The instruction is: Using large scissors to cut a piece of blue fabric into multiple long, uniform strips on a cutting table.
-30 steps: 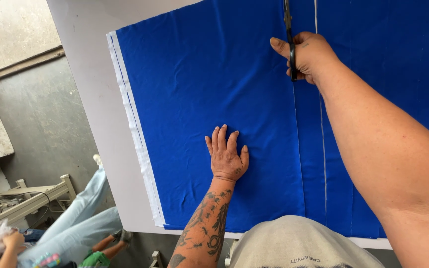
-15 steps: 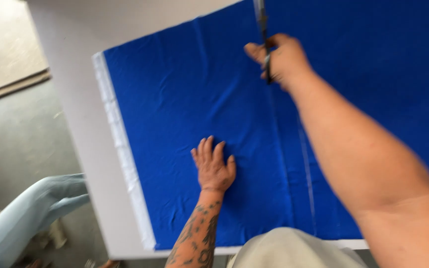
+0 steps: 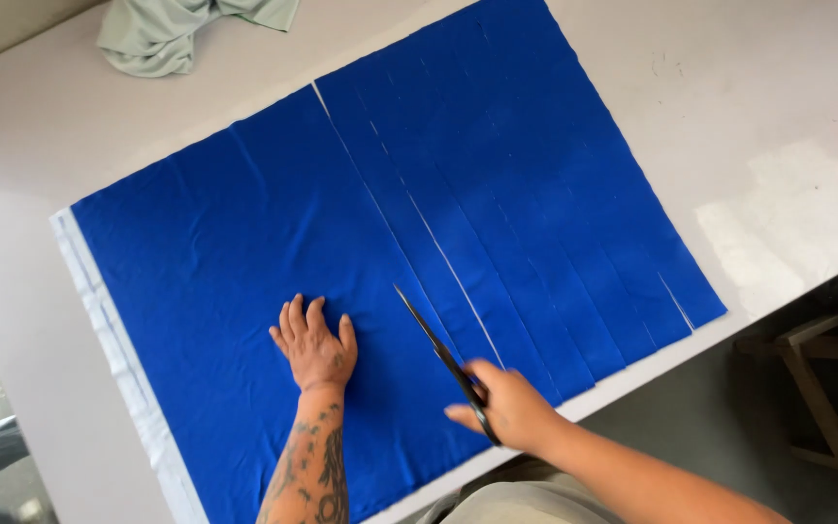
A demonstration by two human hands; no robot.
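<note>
A large blue fabric sheet (image 3: 244, 243) lies flat on a white table (image 3: 778, 146); its right half is cut into several long strips (image 3: 535, 194). My left hand (image 3: 314, 346) presses flat on the uncut part, fingers spread. My right hand (image 3: 506, 408) grips black scissors (image 3: 434, 340) near the table's front edge. Their blades point up and left over the fabric, close beside the last cut line.
A crumpled pale green cloth (image 3: 177, 29) lies at the table's far left corner. A white layer (image 3: 109, 330) shows under the fabric's left edge. A wooden stool or frame (image 3: 826, 388) stands on the floor at the right.
My right hand with the scissors has come back from the far end of the fabric to the near edge. The view has swung right, showing the cut strips. My left hand stays pressed down.
</note>
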